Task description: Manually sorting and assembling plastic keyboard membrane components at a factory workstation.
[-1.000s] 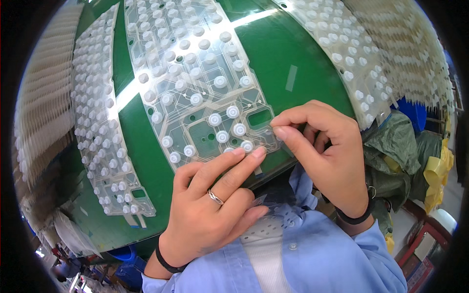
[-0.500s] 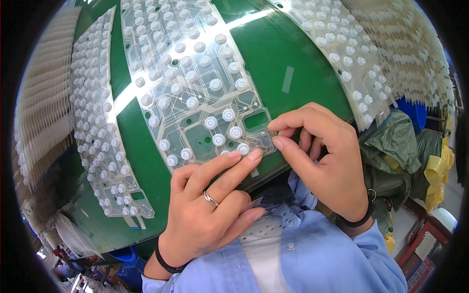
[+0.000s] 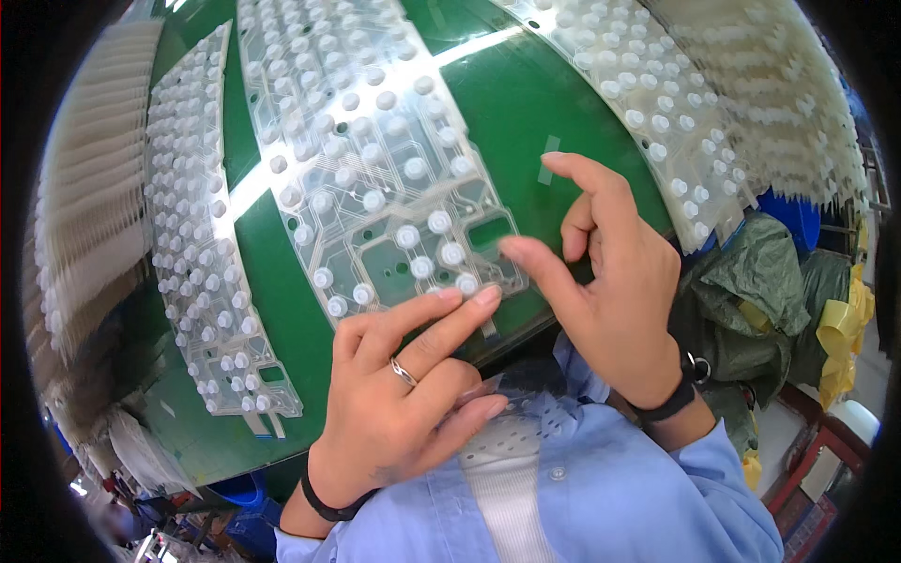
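Observation:
A clear flexible keypad membrane sheet with white rubber domes and printed traces lies in the middle of the green table. My left hand rests its stretched index and middle fingers on the sheet's near edge, beside the lowest domes. Between its thumb and curled fingers sits a piece of clear plastic film, partly hidden. Just above the sheet's near right corner, my right hand has thumb and index finger spread apart. Nothing shows between them. The right thumb tip overlaps the sheet's edge in view.
Another domed sheet lies to the left, beside a tall fanned stack. More domed sheets lie at the right, before a second stack. A tape strip sticks to the green table. Green plastic bags stand beyond the right edge.
My right thumb and index finger, close together at the sheet's corner before, have parted, and the index finger has lifted away and up. My left hand has barely moved.

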